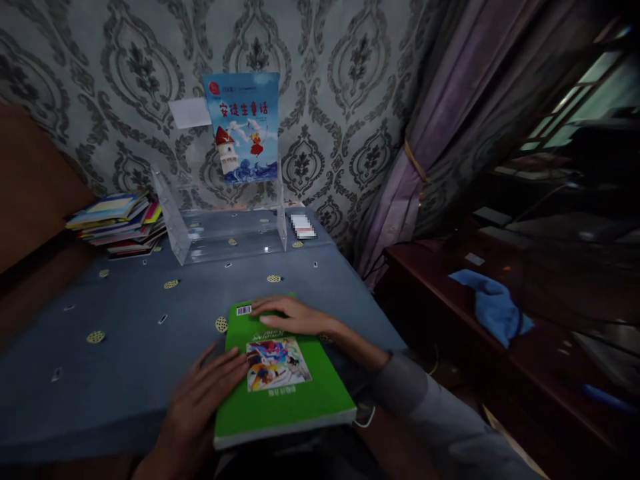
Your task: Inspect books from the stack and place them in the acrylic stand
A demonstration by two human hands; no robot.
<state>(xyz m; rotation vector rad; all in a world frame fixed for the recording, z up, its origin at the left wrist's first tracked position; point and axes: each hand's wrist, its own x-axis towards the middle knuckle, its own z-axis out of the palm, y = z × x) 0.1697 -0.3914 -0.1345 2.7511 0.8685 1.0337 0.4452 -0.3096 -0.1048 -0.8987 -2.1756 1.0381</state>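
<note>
From here I see the left hand (205, 390) laid open, fingers loosely extended, at the nine o'clock edge of a green book (285, 367); the right hand (285, 315) rests flat near twelve, gripping nothing. The book lies at the table's (195, 300) near edge. Beyond: clear stand (173, 217), eleven o'clock; stacked books (120, 223), ten; blue cloth (500, 307), two.

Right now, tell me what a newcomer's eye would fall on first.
Probably the bright green book at the near edge of the table, with the left hand and right hand on its cover. Next, the blue book upright at the back, before the patterned wall.
</note>
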